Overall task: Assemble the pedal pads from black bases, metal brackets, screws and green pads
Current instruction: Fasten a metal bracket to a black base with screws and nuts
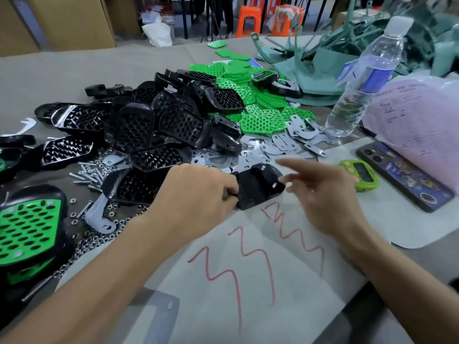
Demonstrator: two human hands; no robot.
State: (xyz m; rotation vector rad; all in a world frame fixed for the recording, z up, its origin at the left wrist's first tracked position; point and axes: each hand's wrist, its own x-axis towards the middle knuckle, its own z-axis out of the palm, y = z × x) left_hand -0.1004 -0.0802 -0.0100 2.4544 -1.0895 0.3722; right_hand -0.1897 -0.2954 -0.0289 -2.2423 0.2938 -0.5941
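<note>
Where the white sheet (pixel 248 281) with the red zigzag scribble covers the near part of the table, both hands hover over its far edge. The left hand (pixel 198 192) has its fingers curled round the left end of a single black base (pixel 258 187), which sits underside up, smooth and boxy, with a small pale slot near its right corner. The right hand (pixel 323 202) is just beside the base's right edge, fingers loose and spread. It's motion-blurred, so I can't tell if a fingertip actually touches the plastic.

Off to the near left there's a finished pedal pad (pixel 29 227), a green holey pad seated in a glossy black shell. Between it and the left wrist lie a curved metal bracket (pixel 99 217) and a scatter of little nuts and screws (pixel 92 175).

Right behind the hands is the big heap of black bases (pixel 154 120), all shiny with grid-like honeycomb holes, crowding the space past the left hand. To the right of that are flat grey metal brackets (pixel 273 145), piled loosely.

On the right side sit a lime green timer (pixel 360 175), a phone (pixel 404 177) lying flat, and a pinkish printed sheet (pixel 422 115) in clear wrap.

Further back are the loose green pads (pixel 248 95), a clear water bottle (pixel 367 78) standing upright, teal scrap material (pixel 323 70), and orange stools (pixel 248 18) on the floor beyond.
</note>
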